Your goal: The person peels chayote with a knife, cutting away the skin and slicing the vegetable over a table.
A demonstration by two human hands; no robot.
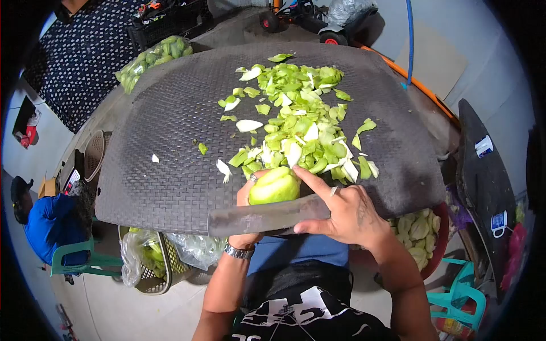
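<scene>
The left hand [244, 196] clasps a pale-green, rounded chayote [274, 187] at the near edge of the dark, woven-textured counter [153, 122]; the right hand [350, 213] grips a broad, grey-bladed knife [261, 218]. If the blade skids, it could nick the left hand. Pale-green-and-white peelings [310, 119] lie beyond.

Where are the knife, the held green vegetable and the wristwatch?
Knife [263, 217], head view: middle of the blade.
Green vegetable [274, 187], head view: middle of its visible side.
Wristwatch [239, 252], head view: the metal band.

Head view, moderately lit: fisheye distortion bows the worktop [165, 176]; black vignetting fills the corners; pale highlights mark the green vegetable [275, 187].
</scene>
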